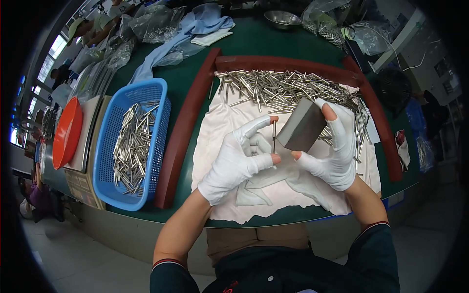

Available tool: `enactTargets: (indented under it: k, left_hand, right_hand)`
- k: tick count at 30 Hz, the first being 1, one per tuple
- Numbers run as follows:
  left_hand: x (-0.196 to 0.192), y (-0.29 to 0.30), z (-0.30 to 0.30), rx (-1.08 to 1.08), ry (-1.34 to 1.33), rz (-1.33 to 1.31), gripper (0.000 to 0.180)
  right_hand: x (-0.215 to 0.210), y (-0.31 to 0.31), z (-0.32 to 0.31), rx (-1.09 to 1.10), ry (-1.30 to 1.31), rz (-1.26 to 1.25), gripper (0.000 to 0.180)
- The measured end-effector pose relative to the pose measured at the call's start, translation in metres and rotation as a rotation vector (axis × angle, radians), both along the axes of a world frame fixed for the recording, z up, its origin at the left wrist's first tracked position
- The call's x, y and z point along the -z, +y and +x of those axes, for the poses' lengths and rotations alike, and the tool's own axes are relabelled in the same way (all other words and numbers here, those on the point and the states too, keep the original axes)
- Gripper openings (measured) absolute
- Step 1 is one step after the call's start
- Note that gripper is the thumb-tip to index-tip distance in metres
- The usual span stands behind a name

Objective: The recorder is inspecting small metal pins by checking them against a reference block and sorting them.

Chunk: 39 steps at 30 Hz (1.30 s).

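Note:
My left hand [239, 158], in a white glove with bare fingertips, pinches a thin metal pin [274, 136] upright between thumb and forefinger. Gloved the same way, my right hand [337, 146] grips a dark grey rectangular block [304, 126], tilted, with its lower left corner close to the pin. Whether block and pin touch I cannot tell. Beneath both hands a pale pink cloth [210, 141] covers the table, with a crumpled white cloth [298, 188] on top. Many loose metal pins [273, 88] are heaped along the cloth's far side and down its right.
A dark red frame [288, 63] borders the cloth at left, back and right. Left of it stands a blue basket [100, 166] of metal pins, beside a red bowl [68, 134]. A metal bowl [282, 18], plastic bags [156, 24] and a blue cloth [195, 27] lie farther back.

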<state>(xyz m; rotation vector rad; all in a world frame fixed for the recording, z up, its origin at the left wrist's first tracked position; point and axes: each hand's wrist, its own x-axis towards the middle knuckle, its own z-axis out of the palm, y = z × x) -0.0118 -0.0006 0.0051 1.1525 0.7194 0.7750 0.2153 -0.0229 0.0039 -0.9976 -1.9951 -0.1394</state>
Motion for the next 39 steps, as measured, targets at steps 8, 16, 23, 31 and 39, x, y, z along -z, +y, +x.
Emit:
enactTargets:
  k: [8,16,23,31,39]
  left_hand:
    - [0.001,-0.001,0.001,0.012,-0.068,-0.115,0.074]
    - [0.0,-0.002,0.004,0.017,-0.069,-0.132,0.073]
    - [0.007,0.001,0.0,0.014,-0.122,-0.127,0.073]
    - [0.001,-0.002,0.006,0.027,-0.144,-0.185,0.074]
    - [0.006,-0.002,0.004,0.043,-0.14,-0.19,0.076]
  right_hand:
    - [-0.002,-0.002,-0.004,-0.009,0.015,-0.057,0.092]
    - [-0.001,-0.004,-0.007,0.001,0.073,-0.052,0.092]
    - [0.002,-0.003,-0.006,-0.012,0.084,-0.114,0.091]
    - [0.001,0.0,-0.009,-0.001,0.054,-0.112,0.09]
    - [0.002,-0.002,-0.007,0.014,0.057,-0.118,0.089]
